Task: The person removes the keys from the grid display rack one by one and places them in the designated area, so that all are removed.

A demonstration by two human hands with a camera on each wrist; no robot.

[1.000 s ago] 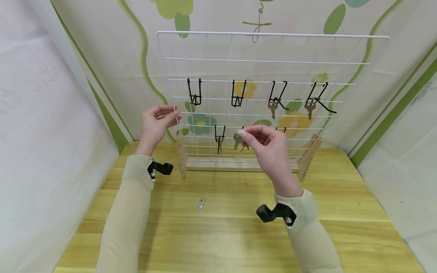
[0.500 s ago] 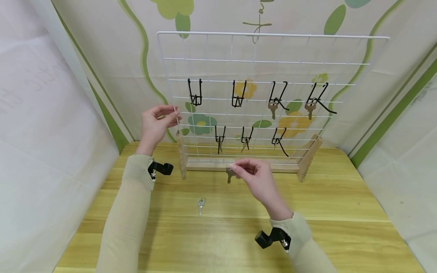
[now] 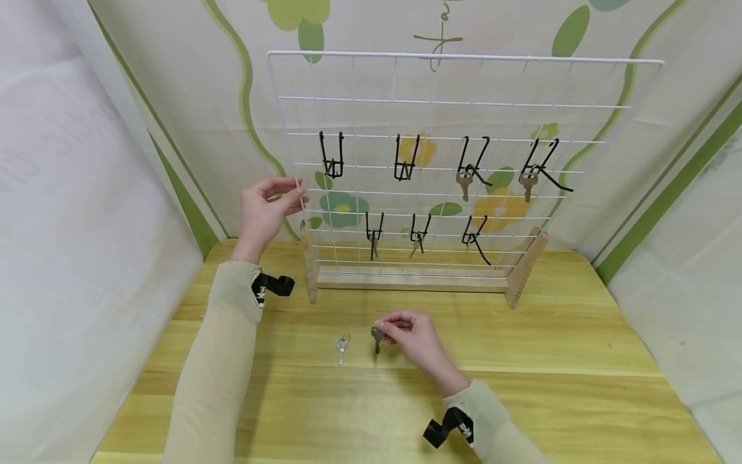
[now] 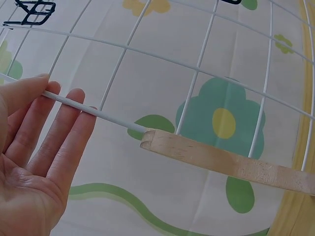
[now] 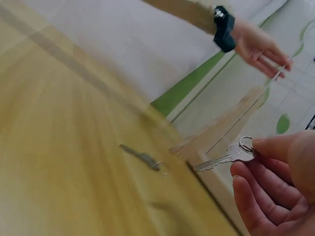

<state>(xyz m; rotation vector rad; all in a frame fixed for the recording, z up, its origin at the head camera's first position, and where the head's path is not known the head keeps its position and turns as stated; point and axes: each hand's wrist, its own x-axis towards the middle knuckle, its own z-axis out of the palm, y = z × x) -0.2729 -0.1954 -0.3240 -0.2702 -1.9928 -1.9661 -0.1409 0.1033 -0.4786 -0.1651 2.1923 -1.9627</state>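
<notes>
My left hand (image 3: 263, 212) pinches the left edge wire of a white wire grid rack (image 3: 464, 57); in the left wrist view the thumb and fingertips (image 4: 75, 93) meet around that wire. Lower down, over the wooden table, my right hand (image 3: 414, 338) holds a key (image 3: 377, 339) by its small ring between thumb and fingers, with the blade hanging down. The right wrist view shows this key (image 5: 231, 156) and its metal ring plainly. To its left, a silver key (image 3: 341, 350) with a ring lies on the table, apart from the hand.
Black hooks hang on the grid in two rows. Keys (image 3: 464, 183) (image 3: 528, 184) hang from the two right upper hooks, and smaller ones seem to hang on the lower hooks (image 3: 418, 233). A wooden base (image 3: 411, 282) carries the grid. Patterned cloth (image 3: 191, 96) stands behind.
My right hand has come down and towards me from in front of the lower hooks, carrying the key, and is now beside the silver key. My left hand has stayed on the grid edge.
</notes>
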